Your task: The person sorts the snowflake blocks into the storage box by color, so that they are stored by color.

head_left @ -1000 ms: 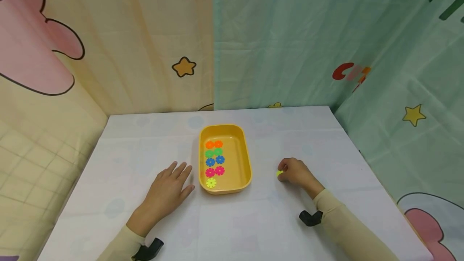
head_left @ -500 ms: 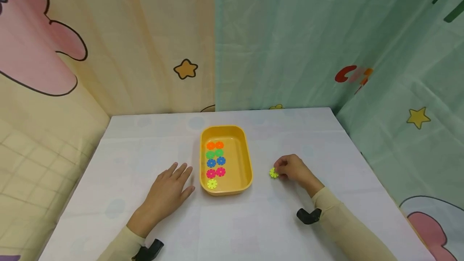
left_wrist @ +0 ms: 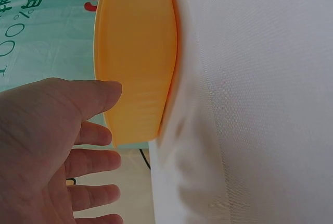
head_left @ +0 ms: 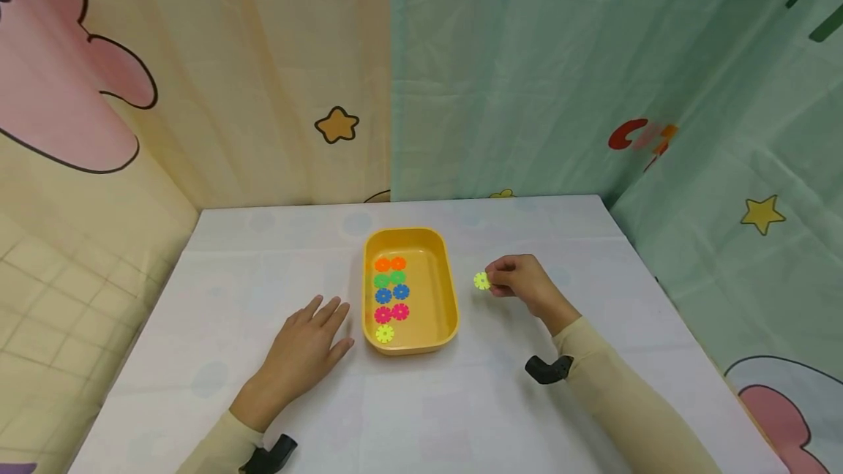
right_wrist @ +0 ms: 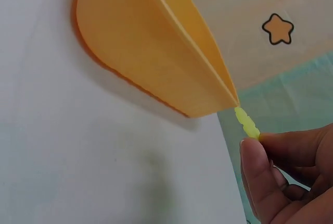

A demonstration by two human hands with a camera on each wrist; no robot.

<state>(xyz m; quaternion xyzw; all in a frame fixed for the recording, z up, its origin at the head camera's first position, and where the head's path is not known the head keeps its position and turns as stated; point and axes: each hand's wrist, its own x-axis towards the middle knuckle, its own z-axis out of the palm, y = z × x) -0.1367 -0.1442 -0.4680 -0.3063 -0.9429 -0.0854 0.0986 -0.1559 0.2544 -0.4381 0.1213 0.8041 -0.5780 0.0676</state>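
My right hand (head_left: pixel 527 285) pinches a yellow notched disc (head_left: pixel 481 281) between thumb and fingers, held above the table to the right of a yellow tray (head_left: pixel 435 291). The right wrist view shows the same disc (right_wrist: pixel 246 122) edge-on, near the tray's corner. Inside the tray, discs lie along the left side: orange (head_left: pixel 383 264), green (head_left: pixel 382 281), blue (head_left: pixel 383 296) and pink (head_left: pixel 383 314) in pairs, with a single yellow disc (head_left: pixel 385 333) at the near end. Left of the tray my left hand (head_left: pixel 303 350) is spread with straight fingers, holding nothing.
A white-covered table (head_left: pixel 421 408) bears the tray. Printed curtains (head_left: pixel 500 79) stand behind and at both sides. Each wrist carries a black mount (head_left: pixel 549 369). The right half of the tray floor shows bare.
My right hand has lifted the yellow disc from the table and moved it up and left towards the tray. The left hand and tray stay in place.
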